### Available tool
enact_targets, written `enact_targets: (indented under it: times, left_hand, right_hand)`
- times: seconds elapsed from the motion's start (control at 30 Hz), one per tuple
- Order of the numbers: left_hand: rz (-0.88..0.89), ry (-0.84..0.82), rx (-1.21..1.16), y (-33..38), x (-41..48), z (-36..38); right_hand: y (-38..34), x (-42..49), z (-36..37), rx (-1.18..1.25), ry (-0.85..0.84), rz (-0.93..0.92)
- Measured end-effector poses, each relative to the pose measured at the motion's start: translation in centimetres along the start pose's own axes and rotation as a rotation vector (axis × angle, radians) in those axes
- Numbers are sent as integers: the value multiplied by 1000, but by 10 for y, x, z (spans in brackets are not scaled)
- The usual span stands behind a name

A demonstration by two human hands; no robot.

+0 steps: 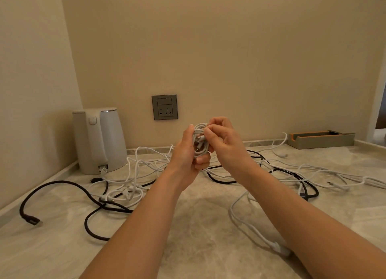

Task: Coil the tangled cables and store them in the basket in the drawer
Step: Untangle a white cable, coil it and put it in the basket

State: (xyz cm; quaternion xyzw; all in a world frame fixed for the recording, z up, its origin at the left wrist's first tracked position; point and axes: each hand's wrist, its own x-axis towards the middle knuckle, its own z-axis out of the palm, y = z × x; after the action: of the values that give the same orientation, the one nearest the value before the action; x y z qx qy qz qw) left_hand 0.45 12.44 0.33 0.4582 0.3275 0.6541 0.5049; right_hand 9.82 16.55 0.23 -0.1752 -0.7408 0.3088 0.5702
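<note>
Coil of white cable [200, 147] was up off the countertop [200, 226], held between both your hands in front of the wall socket [164, 107]. Your left hand [186, 153] had its fingers wrapped round the bundle from below, and your right hand [224, 142] was pinching the loops near the top. Under your wrists it was kind of a mess: loose white cables [129, 192] and black cables [62, 182] sprawled over the marble, crossing each other. White kettle [98, 139] stood in the left corner, and a low tan tray [321, 140] sat by the wall on the right.
</note>
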Motion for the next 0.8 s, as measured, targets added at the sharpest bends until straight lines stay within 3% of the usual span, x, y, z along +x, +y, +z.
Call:
enact_targets:
  times: [0.13, 0.23, 0.43, 0.7, 0.8]
  left_hand:
    - [9, 56, -23, -1, 3, -1]
    - [8, 76, -19, 0, 2, -3]
    - [27, 96, 4, -1, -1, 0]
    - [-85, 197, 150, -7, 6, 3]
    - [-32, 287, 283, -8, 6, 2]
  right_hand:
    - [-3, -4, -3, -286, -6, -136]
    - [-2, -6, -2, -345, 35, -167]
    - [1, -5, -9, -251, -70, 23]
    - [1, 1, -14, -229, -78, 57]
    - [0, 4, -18, -190, -64, 100]
